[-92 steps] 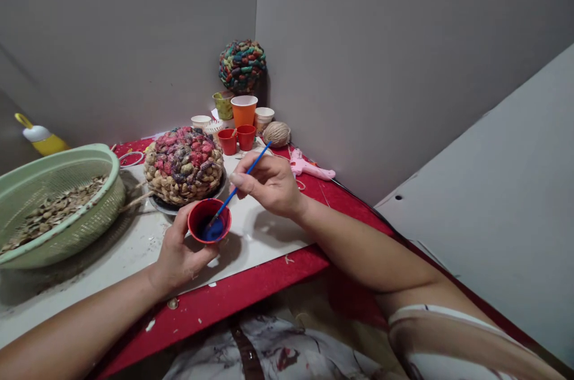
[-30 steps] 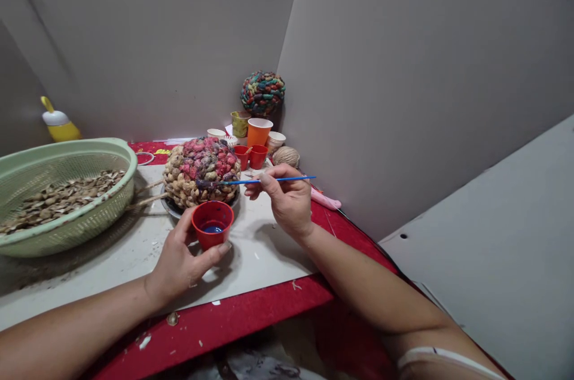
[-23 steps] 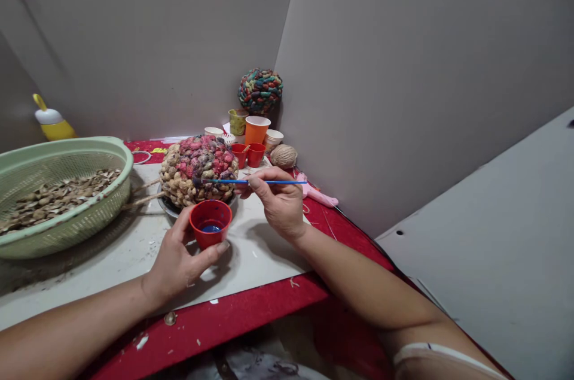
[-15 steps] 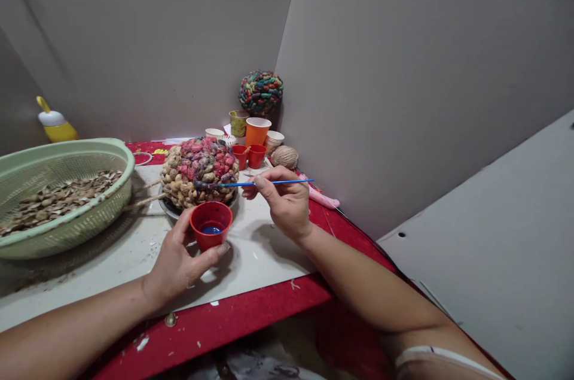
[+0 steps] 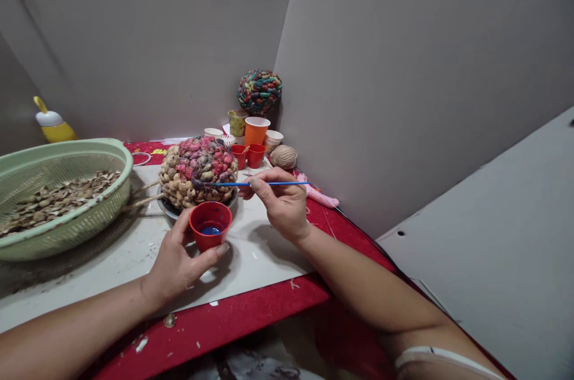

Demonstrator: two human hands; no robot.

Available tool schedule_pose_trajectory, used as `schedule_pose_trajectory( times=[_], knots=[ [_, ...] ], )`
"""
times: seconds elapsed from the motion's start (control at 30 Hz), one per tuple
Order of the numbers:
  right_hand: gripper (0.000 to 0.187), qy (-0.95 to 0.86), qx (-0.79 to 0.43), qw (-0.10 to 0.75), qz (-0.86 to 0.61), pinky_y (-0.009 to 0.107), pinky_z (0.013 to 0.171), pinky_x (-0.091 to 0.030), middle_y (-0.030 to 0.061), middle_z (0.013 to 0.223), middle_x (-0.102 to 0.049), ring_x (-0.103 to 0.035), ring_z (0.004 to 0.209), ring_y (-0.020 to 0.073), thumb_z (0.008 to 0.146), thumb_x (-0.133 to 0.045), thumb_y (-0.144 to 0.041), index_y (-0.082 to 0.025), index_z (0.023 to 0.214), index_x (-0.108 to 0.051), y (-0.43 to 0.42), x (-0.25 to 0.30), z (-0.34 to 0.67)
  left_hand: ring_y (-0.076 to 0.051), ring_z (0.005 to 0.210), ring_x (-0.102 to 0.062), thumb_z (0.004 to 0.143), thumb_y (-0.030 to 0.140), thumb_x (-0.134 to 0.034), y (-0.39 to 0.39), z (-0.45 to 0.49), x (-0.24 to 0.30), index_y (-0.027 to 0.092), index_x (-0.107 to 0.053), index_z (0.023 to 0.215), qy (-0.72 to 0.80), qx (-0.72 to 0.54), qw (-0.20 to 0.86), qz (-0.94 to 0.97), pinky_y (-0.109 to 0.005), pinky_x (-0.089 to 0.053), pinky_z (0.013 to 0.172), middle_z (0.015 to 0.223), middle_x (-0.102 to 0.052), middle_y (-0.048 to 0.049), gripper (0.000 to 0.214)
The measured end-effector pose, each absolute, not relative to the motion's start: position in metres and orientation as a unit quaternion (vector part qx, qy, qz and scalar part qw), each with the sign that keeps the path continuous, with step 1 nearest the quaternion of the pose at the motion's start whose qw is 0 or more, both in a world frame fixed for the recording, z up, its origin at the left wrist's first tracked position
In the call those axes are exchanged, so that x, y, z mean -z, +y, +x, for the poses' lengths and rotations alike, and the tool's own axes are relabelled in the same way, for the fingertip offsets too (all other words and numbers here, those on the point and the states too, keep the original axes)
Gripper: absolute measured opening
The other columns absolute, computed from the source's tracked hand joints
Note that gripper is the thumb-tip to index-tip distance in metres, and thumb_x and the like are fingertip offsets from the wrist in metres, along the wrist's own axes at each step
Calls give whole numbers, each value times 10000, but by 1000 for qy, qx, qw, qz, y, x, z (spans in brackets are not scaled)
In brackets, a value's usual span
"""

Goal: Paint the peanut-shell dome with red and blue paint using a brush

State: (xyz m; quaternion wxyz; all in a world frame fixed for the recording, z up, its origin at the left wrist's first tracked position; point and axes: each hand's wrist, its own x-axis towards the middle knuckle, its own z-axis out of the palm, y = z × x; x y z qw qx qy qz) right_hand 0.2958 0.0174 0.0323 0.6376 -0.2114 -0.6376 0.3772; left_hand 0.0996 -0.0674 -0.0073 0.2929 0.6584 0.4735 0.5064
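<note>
Brush (image 5: 233, 184) is out of red cup (image 5: 208, 240), now at lumpy ball (image 5: 200, 163): likely painting, not loading. Your right hand (image 5: 286, 203) pinches the brush, left hand (image 5: 177, 261) grips the cup.

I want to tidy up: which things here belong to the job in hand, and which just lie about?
Belong to the job:
red cup of blue paint, in the left hand
blue paintbrush, in the right hand
part-painted ball, in a grey bowl

Probably just lying about:
green basket of shells
twine ball
pink glue gun
yellow bottle
</note>
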Motion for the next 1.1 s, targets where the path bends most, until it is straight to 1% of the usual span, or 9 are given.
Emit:
schedule_pose_trajectory(
  times=[0.2, 0.27, 0.37, 0.5, 0.63, 0.77, 0.9, 1.0, 1.1],
  knots=[
    [199, -640, -381, 634, -209, 272, 599, -603, -3, 677, -740, -711, 603, 136, 897, -722, -384, -207, 814, -685, 16, -38, 300, -202, 969, -715, 806, 361, -795, -68, 99, 7, 224, -602, 1192, 469, -507, 292, 661, -329, -621, 830, 1109, -718, -61, 453],
    [156, -644, -379, 637, -191, 274, 619, -609, 2, 723, -751, -717, 638, 134, 898, -725, -359, -212, 847, -714, 15, -39, 301, -198, 972, -712, 802, 355, -796, -68, 100, 7, 228, -605, 1188, 471, -507, 288, 662, -320, -620, 824, 1109, -718, -55, 449],
    [49, -656, -372, 637, -162, 267, 679, -621, 4, 858, -773, -729, 724, 120, 902, -727, -275, -239, 917, -756, 15, -36, 300, -193, 965, -712, 801, 356, -797, -68, 100, 6, 230, -601, 1192, 469, -508, 292, 662, -312, -619, 821, 1104, -720, -50, 456],
    [80, -673, -347, 636, -149, 255, 710, -622, 13, 925, -786, -742, 811, 122, 904, -720, -226, -252, 957, -775, 18, -31, 298, -199, 996, -704, 798, 367, -798, -68, 100, 5, 221, -593, 1208, 476, -503, 300, 656, -323, -613, 851, 1123, -717, -56, 481],
    [64, -667, -344, 640, -164, 250, 665, -619, 12, 870, -768, -736, 743, 118, 907, -719, -271, -226, 936, -755, 20, -31, 298, -195, 1022, -689, 804, 378, -795, -69, 100, 5, 227, -586, 1221, 485, -496, 311, 650, -316, -603, 870, 1140, -710, -48, 489],
    [159, -655, -358, 639, -186, 260, 646, -632, 16, 812, -761, -741, 706, 131, 913, -705, -357, -199, 895, -709, 20, -34, 299, -187, 1024, -680, 811, 377, -792, -68, 99, 6, 236, -586, 1223, 481, -498, 302, 655, -311, -592, 877, 1140, -702, -41, 482],
    [144, -644, -375, 643, -174, 253, 628, -629, 10, 774, -763, -736, 676, 127, 907, -714, -339, -197, 880, -703, 19, -37, 299, -186, 1021, -679, 805, 375, -797, -68, 99, 6, 235, -590, 1212, 479, -499, 300, 657, -307, -589, 870, 1133, -700, -39, 478],
    [138, -625, -401, 653, -148, 257, 609, -620, 1, 768, -760, -727, 652, 126, 898, -728, -337, -205, 875, -696, 20, -38, 300, -186, 1015, -680, 802, 368, -798, -68, 99, 6, 235, -596, 1205, 478, -500, 297, 659, -302, -585, 861, 1128, -701, -36, 470],
    [198, -595, -453, 651, -126, 260, 591, -608, -16, 739, -746, -707, 604, 123, 876, -751, -390, -213, 852, -665, 24, -37, 302, -186, 1020, -677, 800, 360, -802, -69, 98, 6, 244, -596, 1214, 478, -499, 290, 662, -299, -574, 869, 1135, -707, -29, 477]
  ],
)
